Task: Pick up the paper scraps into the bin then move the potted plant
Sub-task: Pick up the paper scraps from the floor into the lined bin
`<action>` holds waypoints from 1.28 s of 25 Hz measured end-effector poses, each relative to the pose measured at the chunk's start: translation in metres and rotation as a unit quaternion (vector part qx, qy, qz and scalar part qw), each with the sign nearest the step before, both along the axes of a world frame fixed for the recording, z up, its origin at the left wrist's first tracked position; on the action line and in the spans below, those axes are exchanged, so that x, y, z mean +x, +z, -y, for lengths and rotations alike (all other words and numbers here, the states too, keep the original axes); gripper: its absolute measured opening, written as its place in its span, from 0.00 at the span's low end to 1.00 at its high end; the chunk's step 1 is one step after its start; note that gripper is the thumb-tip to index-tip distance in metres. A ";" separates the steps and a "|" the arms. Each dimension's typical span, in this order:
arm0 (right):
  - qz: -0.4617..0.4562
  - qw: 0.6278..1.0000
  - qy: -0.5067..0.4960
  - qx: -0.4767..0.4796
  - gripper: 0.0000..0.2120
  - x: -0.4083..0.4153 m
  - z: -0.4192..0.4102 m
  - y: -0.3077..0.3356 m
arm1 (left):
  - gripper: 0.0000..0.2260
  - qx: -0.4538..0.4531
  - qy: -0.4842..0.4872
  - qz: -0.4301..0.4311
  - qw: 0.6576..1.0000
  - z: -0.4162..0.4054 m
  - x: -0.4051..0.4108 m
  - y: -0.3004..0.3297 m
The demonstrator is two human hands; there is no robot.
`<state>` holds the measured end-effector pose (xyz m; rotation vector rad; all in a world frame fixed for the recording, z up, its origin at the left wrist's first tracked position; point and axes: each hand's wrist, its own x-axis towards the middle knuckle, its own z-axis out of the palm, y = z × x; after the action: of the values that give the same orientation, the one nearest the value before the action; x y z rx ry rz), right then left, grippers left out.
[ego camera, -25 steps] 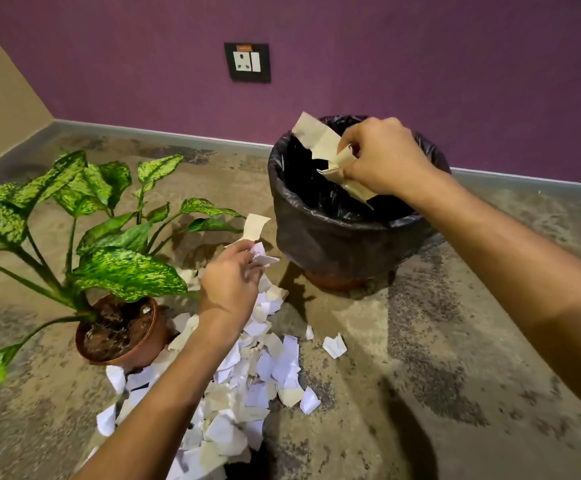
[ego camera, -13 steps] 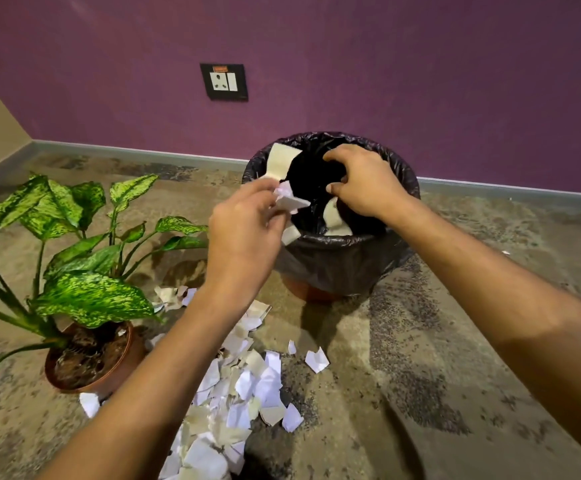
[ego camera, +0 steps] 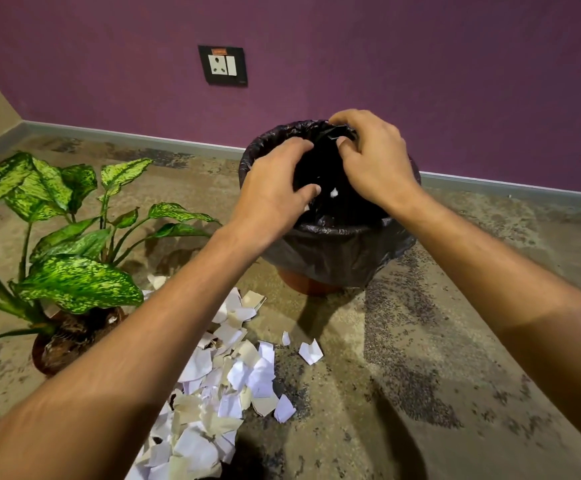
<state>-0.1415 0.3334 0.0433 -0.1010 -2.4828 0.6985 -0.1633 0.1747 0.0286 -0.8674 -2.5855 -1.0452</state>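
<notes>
Over crinkled black-lined bin [ego camera: 334,251] — both hands, torn paper scraps [ego camera: 226,382] below

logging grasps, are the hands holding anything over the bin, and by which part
Nothing visibly held: left hand and right hand spread over the bin; loose scraps show inside.

Head-worn view, forward and downward.

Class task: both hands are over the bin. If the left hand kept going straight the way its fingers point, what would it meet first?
Probably the right hand, just across the bin mouth from the left hand; depth is unclear.
</notes>
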 end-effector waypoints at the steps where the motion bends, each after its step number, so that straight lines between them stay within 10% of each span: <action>1: -0.013 1.000 0.009 0.008 0.15 0.002 0.003 -0.003 | 0.22 0.005 -0.009 -0.021 1.000 0.008 0.008 -0.006; 7: -0.086 0.974 0.177 0.111 0.14 0.026 0.063 -0.042 | 0.09 0.035 -0.006 -0.060 0.998 0.068 0.062 -0.077; 11: 0.052 0.952 0.278 0.115 0.14 0.039 0.098 -0.102 | 0.10 -0.057 0.054 0.110 0.991 0.112 0.064 -0.129; 16: 0.365 0.841 0.327 0.230 0.33 0.053 0.114 -0.181 | 0.29 -0.261 0.077 0.263 0.926 0.165 0.057 -0.184; 21: 0.456 0.777 0.357 0.245 0.55 0.066 0.119 -0.227 | 0.49 -0.368 0.059 0.348 0.860 0.186 0.063 -0.211; 32: 0.418 0.787 0.381 0.245 0.31 0.081 0.165 -0.248 | 0.25 -0.378 0.028 0.307 0.873 0.192 0.079 -0.217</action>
<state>-0.0601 0.1682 -0.2045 1.0697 -3.4967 0.2565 -0.0839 -0.0168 -0.1886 -0.6358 -3.6357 -0.2530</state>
